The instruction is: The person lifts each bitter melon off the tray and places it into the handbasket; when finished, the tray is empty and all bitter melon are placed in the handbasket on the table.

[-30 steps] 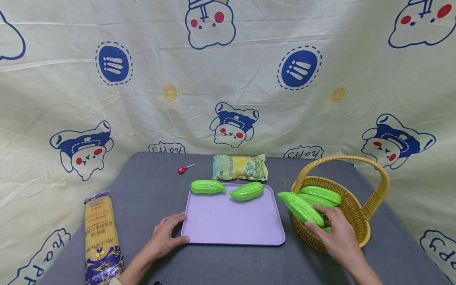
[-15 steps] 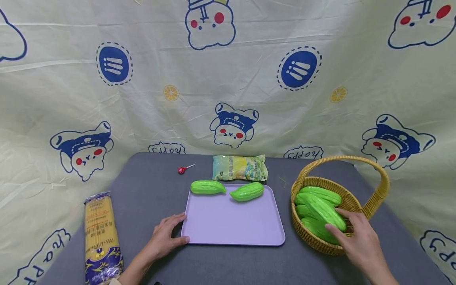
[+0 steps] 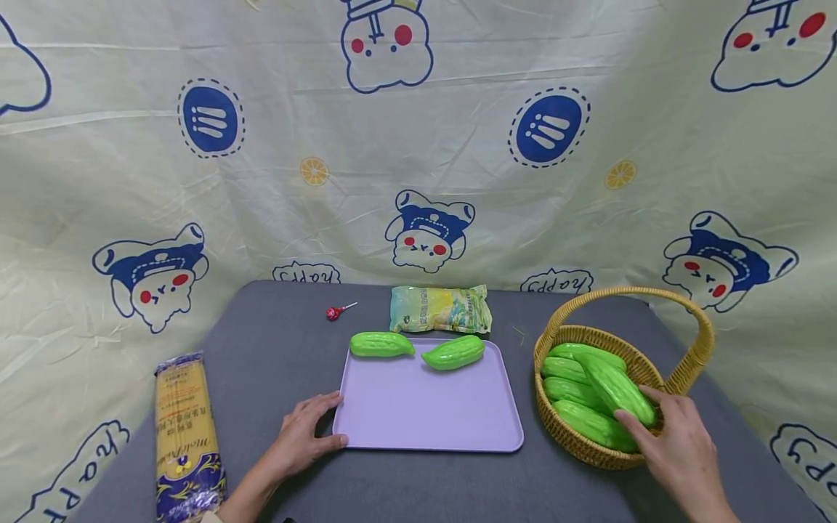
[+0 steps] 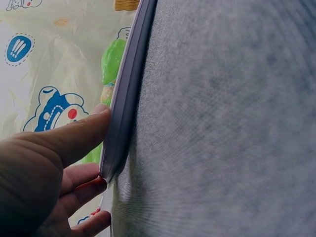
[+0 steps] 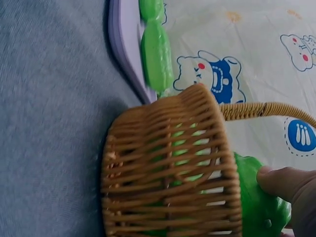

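In the head view my right hand (image 3: pixel 680 443) grips the near end of a green bitter melon (image 3: pixel 617 388), thumb on one side and fingers on the other. This melon lies slanted over several other bitter melons (image 3: pixel 575 396) in the wicker basket (image 3: pixel 556 436). The right wrist view shows my thumb pressed on green melon skin (image 5: pixel 254 192) just above the basket's rim. My left hand (image 3: pixel 304 432) rests at the near left corner of the lilac tray (image 3: pixel 428 414), its thumb and fingers touching the edge. Two bitter melons, one left (image 3: pixel 381 344) and one right (image 3: pixel 454 352), lie along the tray's far side.
Behind the tray lies a green-yellow packet (image 3: pixel 441 309), with a red lollipop (image 3: pixel 335 312) to its left. A long pack of noodles (image 3: pixel 186 428) lies at the left. The basket's tall handle (image 3: pixel 631 289) arches over it. A printed cloth (image 3: pixel 418 160) hangs behind the grey table.
My right hand has carried the bitter melon rightward, from across the basket's left rim to the right part of the basket. The left hand and tray have stayed put.
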`<action>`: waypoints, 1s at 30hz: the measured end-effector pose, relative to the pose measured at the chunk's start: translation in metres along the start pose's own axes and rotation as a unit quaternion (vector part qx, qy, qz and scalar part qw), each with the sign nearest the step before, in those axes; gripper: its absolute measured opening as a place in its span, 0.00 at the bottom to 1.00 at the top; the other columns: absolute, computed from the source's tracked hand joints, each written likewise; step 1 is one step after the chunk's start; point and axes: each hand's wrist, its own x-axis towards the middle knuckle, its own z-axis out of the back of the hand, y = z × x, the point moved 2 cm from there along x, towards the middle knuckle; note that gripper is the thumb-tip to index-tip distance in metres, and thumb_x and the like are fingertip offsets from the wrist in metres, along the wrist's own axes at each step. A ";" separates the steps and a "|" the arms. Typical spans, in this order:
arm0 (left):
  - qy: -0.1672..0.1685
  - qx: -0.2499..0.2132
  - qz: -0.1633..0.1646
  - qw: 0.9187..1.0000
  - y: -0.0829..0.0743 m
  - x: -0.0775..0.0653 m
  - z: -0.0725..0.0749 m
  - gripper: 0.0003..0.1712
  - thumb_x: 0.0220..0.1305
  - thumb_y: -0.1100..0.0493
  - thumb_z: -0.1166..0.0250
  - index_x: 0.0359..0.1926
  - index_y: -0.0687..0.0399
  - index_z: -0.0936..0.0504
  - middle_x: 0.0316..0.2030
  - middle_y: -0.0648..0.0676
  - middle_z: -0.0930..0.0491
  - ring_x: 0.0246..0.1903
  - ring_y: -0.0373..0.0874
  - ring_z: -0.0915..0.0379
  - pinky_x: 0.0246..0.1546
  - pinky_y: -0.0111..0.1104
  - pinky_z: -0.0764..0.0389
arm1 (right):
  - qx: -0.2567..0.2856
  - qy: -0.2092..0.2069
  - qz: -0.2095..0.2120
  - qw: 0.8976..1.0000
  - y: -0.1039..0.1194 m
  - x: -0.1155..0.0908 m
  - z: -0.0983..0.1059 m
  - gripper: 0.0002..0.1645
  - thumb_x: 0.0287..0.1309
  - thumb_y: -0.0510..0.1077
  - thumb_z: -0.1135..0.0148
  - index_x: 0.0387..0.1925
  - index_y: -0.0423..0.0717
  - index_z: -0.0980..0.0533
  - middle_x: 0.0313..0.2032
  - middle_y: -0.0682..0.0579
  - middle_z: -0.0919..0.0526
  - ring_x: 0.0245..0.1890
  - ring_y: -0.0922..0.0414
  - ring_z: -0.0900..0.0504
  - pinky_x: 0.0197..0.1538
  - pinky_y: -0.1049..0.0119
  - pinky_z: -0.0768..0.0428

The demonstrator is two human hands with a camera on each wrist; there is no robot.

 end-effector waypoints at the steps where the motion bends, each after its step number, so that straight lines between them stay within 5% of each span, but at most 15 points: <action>1: 0.001 0.001 0.001 1.000 0.000 0.000 0.000 0.37 0.45 0.51 0.26 0.58 0.57 0.25 0.61 0.56 0.27 0.63 0.59 0.39 0.56 0.57 0.42 | -0.003 0.001 -0.006 1.000 -0.002 0.001 -0.001 0.38 0.57 0.57 0.38 0.56 0.29 0.32 0.46 0.31 0.32 0.43 0.38 0.30 0.38 0.41 0.32; 30: 0.006 -0.001 0.005 1.000 0.002 0.001 -0.001 0.37 0.46 0.51 0.26 0.59 0.56 0.25 0.62 0.56 0.27 0.64 0.59 0.40 0.57 0.58 0.43 | -0.039 0.009 -0.101 0.994 -0.021 0.011 -0.009 0.41 0.53 0.55 0.34 0.54 0.24 0.33 0.45 0.27 0.34 0.43 0.35 0.33 0.37 0.42 0.34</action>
